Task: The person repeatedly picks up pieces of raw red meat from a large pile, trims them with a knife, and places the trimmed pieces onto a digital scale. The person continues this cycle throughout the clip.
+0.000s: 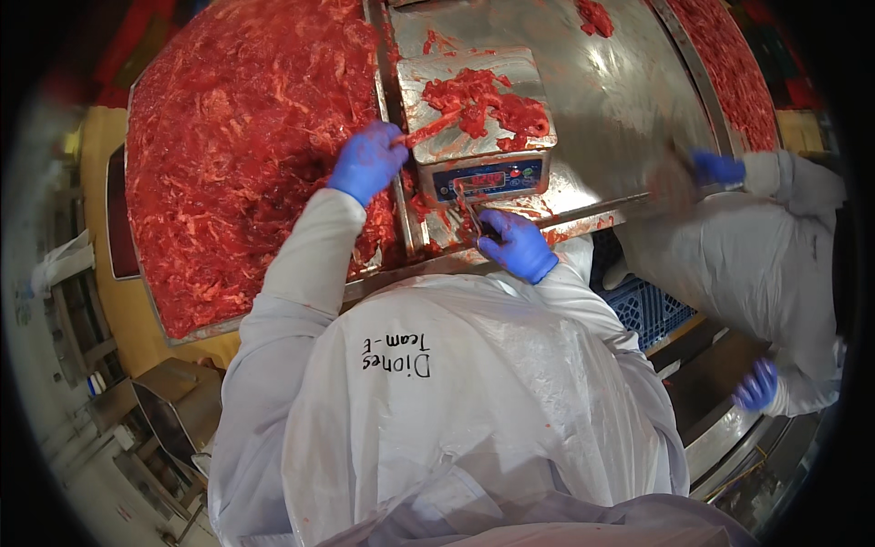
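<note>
Blue gloves cover both of the person's hands. The left hand (369, 164) pinches the end of a thin, dark-red strip of raw meat (428, 129) at the left edge of a square digital scale with a steel platform (530, 84); the strip reaches onto the platform, toward a loose, bright-red pile of meat pieces (481, 102) lying there. The right hand (518, 246), below the scale's front panel, grips a slim metal tool (471, 215), whose kind cannot be made out. The scale sits on a smeared stainless-steel worktop (629, 109), where a small red meat scrap (594, 17) lies near the far edge. Left of the scale, a wide bed of red, pale-streaked meat (251, 164) spreads behind a metal divider (394, 150). To the right, a co-worker in white clothing (729, 251) has a blue-gloved hand (718, 168) near the worktop; beneath is a blue plastic crate (649, 312).
</note>
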Demonstrator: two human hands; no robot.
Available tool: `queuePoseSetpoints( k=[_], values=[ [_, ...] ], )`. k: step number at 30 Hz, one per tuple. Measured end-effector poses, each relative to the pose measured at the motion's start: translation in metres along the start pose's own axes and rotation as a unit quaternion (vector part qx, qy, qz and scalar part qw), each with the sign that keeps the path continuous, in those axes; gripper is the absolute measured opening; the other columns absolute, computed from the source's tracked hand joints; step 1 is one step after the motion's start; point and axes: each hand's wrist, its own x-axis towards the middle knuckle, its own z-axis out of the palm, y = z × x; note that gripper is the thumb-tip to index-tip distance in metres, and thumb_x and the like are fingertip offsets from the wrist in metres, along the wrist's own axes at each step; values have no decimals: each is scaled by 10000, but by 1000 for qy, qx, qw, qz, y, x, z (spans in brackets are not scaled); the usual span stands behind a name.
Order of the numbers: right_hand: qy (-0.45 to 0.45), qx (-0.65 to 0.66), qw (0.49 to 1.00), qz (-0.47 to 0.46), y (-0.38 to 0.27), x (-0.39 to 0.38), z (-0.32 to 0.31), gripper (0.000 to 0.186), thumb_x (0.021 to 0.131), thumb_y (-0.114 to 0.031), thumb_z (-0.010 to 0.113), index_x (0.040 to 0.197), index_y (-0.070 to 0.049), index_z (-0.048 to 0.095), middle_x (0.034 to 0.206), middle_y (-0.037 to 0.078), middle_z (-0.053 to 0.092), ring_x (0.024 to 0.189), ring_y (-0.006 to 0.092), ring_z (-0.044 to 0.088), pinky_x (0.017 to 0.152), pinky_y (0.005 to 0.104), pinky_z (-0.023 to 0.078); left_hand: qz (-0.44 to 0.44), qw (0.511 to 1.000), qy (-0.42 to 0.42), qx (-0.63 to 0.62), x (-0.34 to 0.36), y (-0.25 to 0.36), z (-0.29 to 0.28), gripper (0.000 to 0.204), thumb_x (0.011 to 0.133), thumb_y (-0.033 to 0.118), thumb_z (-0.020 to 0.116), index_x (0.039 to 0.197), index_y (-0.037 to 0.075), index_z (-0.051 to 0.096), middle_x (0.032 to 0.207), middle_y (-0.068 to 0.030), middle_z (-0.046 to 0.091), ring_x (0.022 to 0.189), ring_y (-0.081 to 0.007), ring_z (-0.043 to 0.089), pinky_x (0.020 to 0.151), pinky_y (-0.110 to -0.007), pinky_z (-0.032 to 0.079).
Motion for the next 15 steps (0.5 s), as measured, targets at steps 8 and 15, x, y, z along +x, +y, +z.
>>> queuePoseSetpoints(
  k=[8,15],
  values=[
    [-7,-1,1000,8,5,3,4,384,891,-222,743,1235,-66,673,998,158,710,898,339,716,815,440,571,85,989,40,-115,36,75,-71,588,928,296,810,1418,27,629,1413,-121,611,1216,-189,631,1041,-334,506],
    [34,255,965,57,17,-22,0,260,971,-102,690,1223,-46,670,1127,92,725,999,167,680,907,325,552,-222,940,26,-257,-41,-76,-48,537,930,125,776,1438,30,629,1289,-119,715,1135,-215,687,990,-348,559]
  ],
)
